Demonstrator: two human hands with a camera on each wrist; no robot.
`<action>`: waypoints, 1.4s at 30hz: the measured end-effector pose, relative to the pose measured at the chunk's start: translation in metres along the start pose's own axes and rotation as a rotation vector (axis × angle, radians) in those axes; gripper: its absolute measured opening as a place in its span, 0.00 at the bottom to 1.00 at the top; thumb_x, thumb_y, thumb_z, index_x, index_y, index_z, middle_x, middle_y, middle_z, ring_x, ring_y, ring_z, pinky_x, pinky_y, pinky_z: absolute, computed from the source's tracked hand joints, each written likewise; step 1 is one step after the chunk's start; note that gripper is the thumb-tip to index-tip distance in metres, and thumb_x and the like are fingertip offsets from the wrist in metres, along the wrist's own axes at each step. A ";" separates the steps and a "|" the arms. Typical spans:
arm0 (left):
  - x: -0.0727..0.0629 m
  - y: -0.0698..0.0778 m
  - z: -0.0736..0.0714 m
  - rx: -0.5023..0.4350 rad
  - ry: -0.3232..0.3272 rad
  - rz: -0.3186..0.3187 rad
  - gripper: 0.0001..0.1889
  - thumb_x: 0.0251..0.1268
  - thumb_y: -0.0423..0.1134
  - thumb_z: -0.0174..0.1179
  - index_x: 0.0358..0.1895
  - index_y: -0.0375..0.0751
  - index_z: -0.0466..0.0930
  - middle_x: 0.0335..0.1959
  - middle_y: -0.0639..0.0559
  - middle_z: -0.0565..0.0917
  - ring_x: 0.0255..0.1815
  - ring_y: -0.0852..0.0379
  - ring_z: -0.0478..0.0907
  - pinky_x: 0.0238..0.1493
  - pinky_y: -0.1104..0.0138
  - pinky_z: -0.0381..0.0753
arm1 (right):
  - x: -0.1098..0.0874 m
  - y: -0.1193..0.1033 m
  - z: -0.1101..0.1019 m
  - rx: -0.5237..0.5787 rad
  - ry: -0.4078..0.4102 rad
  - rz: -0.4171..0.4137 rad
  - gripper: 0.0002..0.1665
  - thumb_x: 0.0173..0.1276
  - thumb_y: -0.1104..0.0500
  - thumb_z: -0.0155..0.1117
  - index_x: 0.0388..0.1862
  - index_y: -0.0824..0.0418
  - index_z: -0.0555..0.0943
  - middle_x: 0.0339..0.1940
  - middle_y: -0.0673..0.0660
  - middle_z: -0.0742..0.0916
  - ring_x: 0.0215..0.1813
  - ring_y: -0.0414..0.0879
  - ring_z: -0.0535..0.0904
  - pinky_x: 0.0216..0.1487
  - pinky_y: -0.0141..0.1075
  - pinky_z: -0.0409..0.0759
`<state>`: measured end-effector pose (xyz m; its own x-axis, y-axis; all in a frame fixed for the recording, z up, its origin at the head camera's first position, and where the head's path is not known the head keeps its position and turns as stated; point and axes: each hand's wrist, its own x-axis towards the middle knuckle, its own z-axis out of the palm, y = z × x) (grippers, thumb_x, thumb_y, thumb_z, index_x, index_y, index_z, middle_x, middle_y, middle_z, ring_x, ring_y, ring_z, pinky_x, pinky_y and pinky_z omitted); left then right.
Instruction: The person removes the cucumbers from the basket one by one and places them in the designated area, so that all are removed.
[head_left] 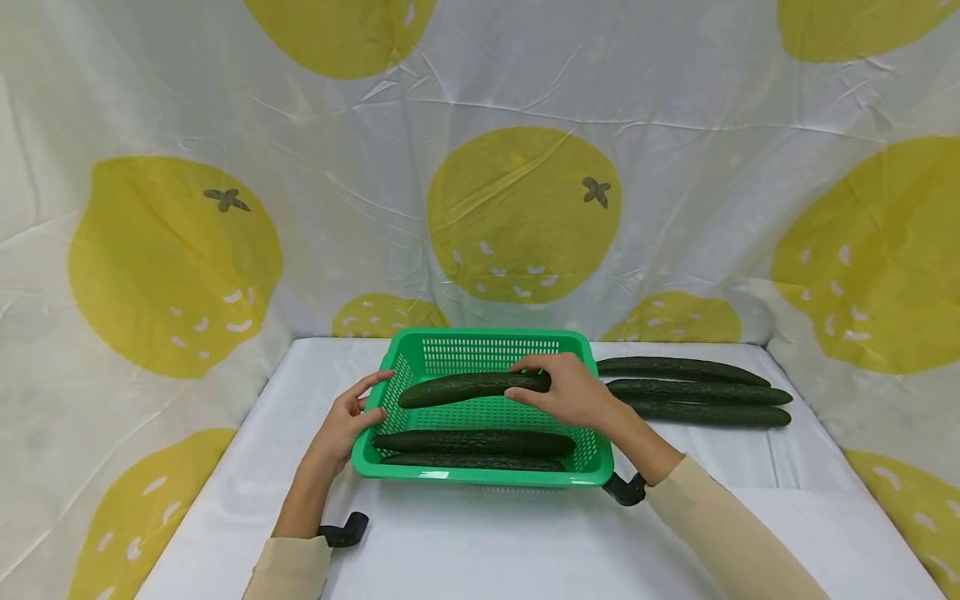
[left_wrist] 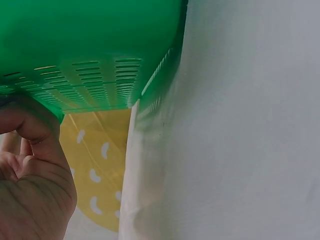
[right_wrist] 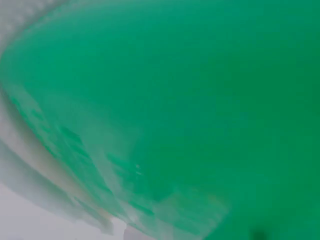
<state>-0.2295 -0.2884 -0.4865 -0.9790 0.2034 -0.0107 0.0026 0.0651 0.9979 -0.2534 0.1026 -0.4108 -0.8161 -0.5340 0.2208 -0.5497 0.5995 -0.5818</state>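
Note:
A green plastic basket [head_left: 480, 477] with slotted sides stands on the white-covered table. My left hand [head_left: 348, 421] grips its left rim, the thumb over the edge and the index finger stretched along it. In the left wrist view, curled fingers of the left hand [left_wrist: 35, 155] show beside the basket's side wall [left_wrist: 100, 45]. My right hand [head_left: 562, 390] pinches the right end of a dark green cucumber [head_left: 465, 387], which lies crosswise over the basket's inside. Two more cucumbers lie along the front inside, a near one [head_left: 472, 461] and another [head_left: 480, 442] just behind. Green basket wall [right_wrist: 175, 100] fills most of the right wrist view.
Several cucumbers [head_left: 705, 392] lie side by side on the table [head_left: 495, 542], right of the basket. A white curtain with yellow lemon prints [head_left: 525, 217] hangs behind the table and along both sides. Black wrist mounts [head_left: 347, 531] sit at the sleeves.

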 end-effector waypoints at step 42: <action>0.000 -0.001 0.002 0.005 0.009 -0.002 0.35 0.70 0.27 0.57 0.79 0.47 0.63 0.59 0.27 0.79 0.44 0.53 0.87 0.41 0.62 0.89 | -0.121 0.082 -0.088 -0.076 0.210 0.192 0.25 0.69 0.42 0.71 0.63 0.46 0.83 0.63 0.56 0.86 0.68 0.59 0.78 0.63 0.61 0.76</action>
<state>-0.2291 -0.2860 -0.4872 -0.9808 0.1946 -0.0119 0.0019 0.0702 0.9975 -0.2156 0.2683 -0.4164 -0.9211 -0.2766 0.2739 -0.3872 0.7245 -0.5703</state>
